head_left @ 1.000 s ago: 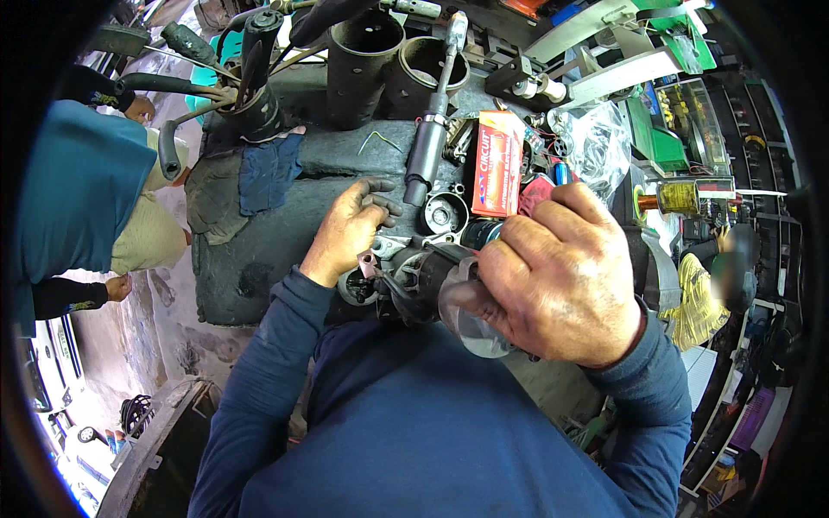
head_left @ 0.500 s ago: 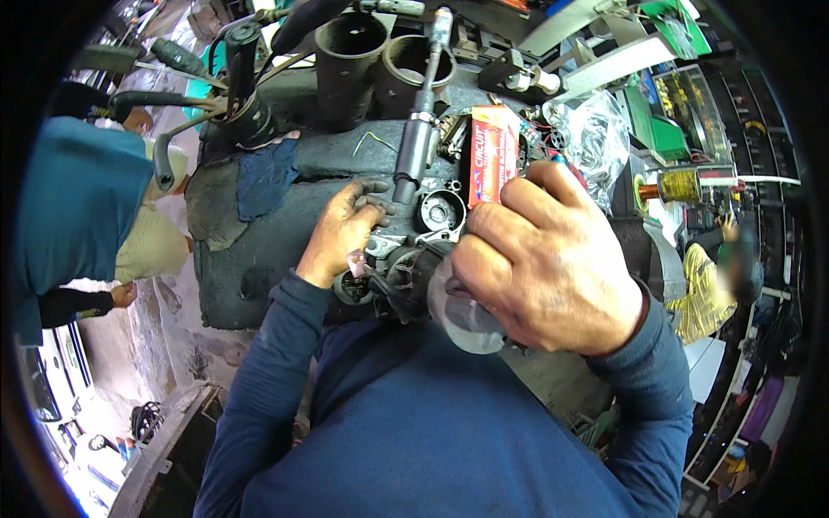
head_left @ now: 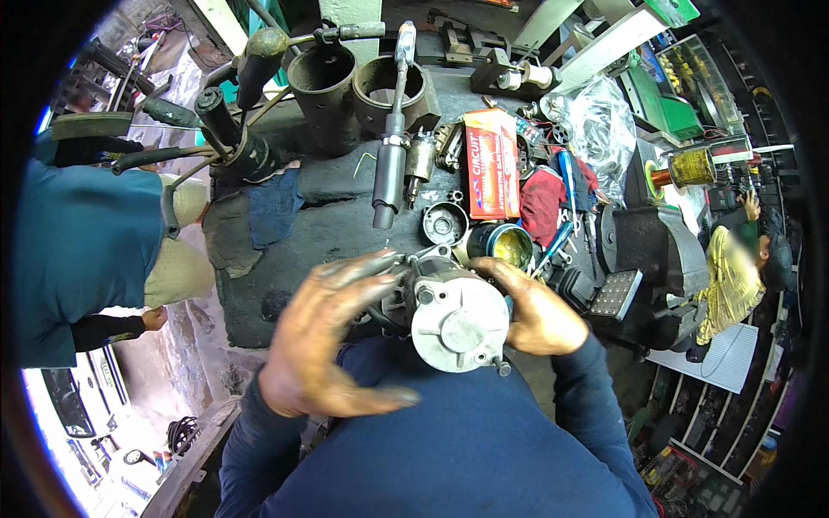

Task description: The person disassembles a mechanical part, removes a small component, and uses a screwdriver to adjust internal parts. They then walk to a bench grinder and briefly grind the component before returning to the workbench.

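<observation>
A motor (head_left: 460,328) with a round silver end cap, bolts and a dark body is held over the bench's front edge. My right hand (head_left: 542,312) grips its right side, the fingers partly hidden behind it. My left hand (head_left: 315,341) is open at the left of the motor, thumb and fingers spread around that side; I cannot tell whether the fingertips touch it. Just beyond lie a small silver housing (head_left: 445,223) and an open tub (head_left: 509,246) of yellowish grease.
The dark bench (head_left: 259,302) carries two metal cylinders (head_left: 324,112), a long tool (head_left: 389,173), a red box (head_left: 488,164), a red cloth (head_left: 542,207), screwdrivers (head_left: 553,246) and a plastic bag (head_left: 604,138). One person (head_left: 95,242) stands at left, another (head_left: 725,285) at right.
The motor now shows its silver end cap upward. My right hand has come down to its side from over a translucent piece; my left hand has moved down and spread wider. The view has shifted.
</observation>
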`<state>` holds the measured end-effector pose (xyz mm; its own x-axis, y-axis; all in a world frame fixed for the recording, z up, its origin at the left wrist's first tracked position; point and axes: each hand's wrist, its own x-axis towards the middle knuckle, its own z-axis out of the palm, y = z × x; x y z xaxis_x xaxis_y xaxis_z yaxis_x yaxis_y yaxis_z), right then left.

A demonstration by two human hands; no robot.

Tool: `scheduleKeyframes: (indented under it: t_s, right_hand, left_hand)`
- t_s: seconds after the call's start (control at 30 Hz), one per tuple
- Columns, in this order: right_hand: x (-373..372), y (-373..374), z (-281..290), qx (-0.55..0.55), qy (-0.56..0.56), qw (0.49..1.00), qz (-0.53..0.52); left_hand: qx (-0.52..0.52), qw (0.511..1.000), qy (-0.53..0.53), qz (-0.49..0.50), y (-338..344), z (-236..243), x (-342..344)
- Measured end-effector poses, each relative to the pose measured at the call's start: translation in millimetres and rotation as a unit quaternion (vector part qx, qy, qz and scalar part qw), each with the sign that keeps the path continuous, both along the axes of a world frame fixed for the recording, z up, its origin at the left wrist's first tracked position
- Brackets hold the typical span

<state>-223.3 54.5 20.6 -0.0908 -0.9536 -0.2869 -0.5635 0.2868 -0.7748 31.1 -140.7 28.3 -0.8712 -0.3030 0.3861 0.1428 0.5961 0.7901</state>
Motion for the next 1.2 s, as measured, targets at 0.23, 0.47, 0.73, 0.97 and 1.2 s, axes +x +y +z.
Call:
scheduleKeyframes:
  t_s: [0.23,0.47,0.73,0.97,1.2]
  right_hand:
    - [19.0,-15.5,-59.6,-0.165,-0.066,0.983,-0.048]
    - [8.6,-16.7,-68.0,-0.180,-0.114,0.975,-0.059]
    - [-2.7,-15.4,-76.7,-0.194,-0.148,0.969,-0.036]
    - [-4.3,-21.8,-71.6,-0.184,-0.119,0.976,0.001]
    - [8.0,-20.6,-82.2,-0.179,-0.135,0.974,-0.018]
  left_hand:
    - [0.110,0.993,-0.038,0.022,41.3,6.6,-51.8]
    - [0.115,0.986,-0.104,0.062,48.4,16.9,-68.2]
    - [0.057,0.990,-0.096,0.089,62.1,20.9,-82.2]
    - [0.070,0.986,-0.092,0.118,64.3,17.3,-68.2]
    - [0.110,0.981,-0.058,0.149,62.2,11.7,-50.7]
